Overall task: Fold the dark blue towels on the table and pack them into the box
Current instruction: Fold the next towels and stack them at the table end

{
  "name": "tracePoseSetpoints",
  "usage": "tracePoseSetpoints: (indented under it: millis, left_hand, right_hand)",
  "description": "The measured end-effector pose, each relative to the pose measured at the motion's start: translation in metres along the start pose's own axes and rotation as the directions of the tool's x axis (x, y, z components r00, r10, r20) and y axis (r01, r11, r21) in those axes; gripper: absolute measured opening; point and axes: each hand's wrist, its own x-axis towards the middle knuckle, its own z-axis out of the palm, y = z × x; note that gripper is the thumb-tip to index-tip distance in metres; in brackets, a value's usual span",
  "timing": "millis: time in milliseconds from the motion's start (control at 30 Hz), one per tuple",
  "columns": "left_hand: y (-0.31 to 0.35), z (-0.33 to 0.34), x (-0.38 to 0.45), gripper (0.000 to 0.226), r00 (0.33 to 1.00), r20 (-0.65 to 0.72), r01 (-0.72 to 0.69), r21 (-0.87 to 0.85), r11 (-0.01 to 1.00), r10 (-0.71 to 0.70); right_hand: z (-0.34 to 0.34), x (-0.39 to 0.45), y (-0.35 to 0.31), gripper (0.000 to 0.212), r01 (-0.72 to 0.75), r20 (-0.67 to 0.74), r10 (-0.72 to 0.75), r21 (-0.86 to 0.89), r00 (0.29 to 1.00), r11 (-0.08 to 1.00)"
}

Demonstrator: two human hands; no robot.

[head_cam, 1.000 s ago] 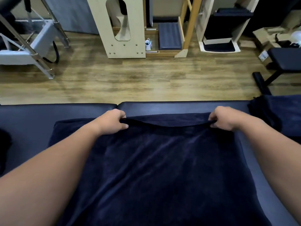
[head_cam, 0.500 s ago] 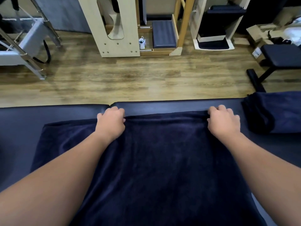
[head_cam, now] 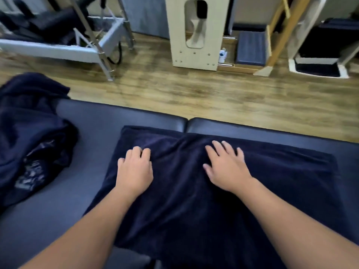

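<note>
Your dark blue towel lies spread on the padded counter, its far edge just short of the counter's far rim and a raised crease running up between your hands. Your left hand rests on the towel near its far left corner with fingers curled, but you cannot tell whether they pinch cloth. Your right hand lies flat on the towel, fingers spread and straight. To your left a crumpled heap of dark blue towels sits on the counter, apart from the spread towel. Beyond the counter is the wooden floor, with a pale wooden stand and a metal frame on it. Half a second ago both hands gripped the towel's far edge, wide apart; they now sit closer together and further in, and the view has swung left.
</note>
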Motion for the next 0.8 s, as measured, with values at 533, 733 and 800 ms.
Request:
tracePoseSetpoints:
  millis: [533, 733, 800]
  left_hand:
    - [-0.104, -0.025, -0.097, 0.039, 0.774, 0.459, 0.605, -0.328, 0.726, -0.437]
    - [-0.132, -0.032, -0.120, 0.034, 0.751, 0.608, 0.645, -0.593, 0.482, -0.256]
    - [-0.140, -0.034, -0.128, 0.049, 0.731, 0.631, 0.663, -0.570, 0.485, -0.258]
  right_hand:
    - [-0.032, 0.123, -0.215, 0.040, 0.187, -0.037, -0.184, 0.144, 0.982, 0.972]
    - [-0.030, 0.159, -0.243, 0.025, 0.045, -0.017, -0.042, 0.219, 0.999, 0.975]
    - [-0.035, 0.168, -0.247, 0.021, 0.051, -0.154, 0.000, 0.327, 0.988, 0.944]
